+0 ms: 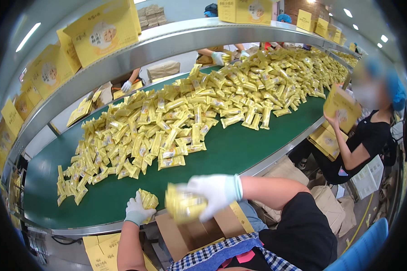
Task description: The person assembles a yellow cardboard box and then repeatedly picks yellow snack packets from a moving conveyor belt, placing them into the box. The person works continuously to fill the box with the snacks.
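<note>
In a white glove, my right hand (212, 193) grips a bunch of yellow wrapped snack packets (185, 205), blurred by motion, above an open cardboard box (186, 233) at my lap. My left hand (136, 209), gloved as well, is closed around several more yellow packets (148, 200) at the near edge of the green conveyor belt (122, 200). Beyond both hands, a long heap of the same packets (176, 125) lies along the belt. The inside of the box is partly hidden by my right hand and its packets.
A steel shelf (176, 39) arches over the belt and carries yellow printed cartons (101, 32). To the right, a seated person (369, 135) holds a yellow carton (342, 105). Flat yellow cartons (103, 250) lie at lower left. A blue chair back (363, 247) stands lower right. Gloved hands (218, 58) work across the belt.
</note>
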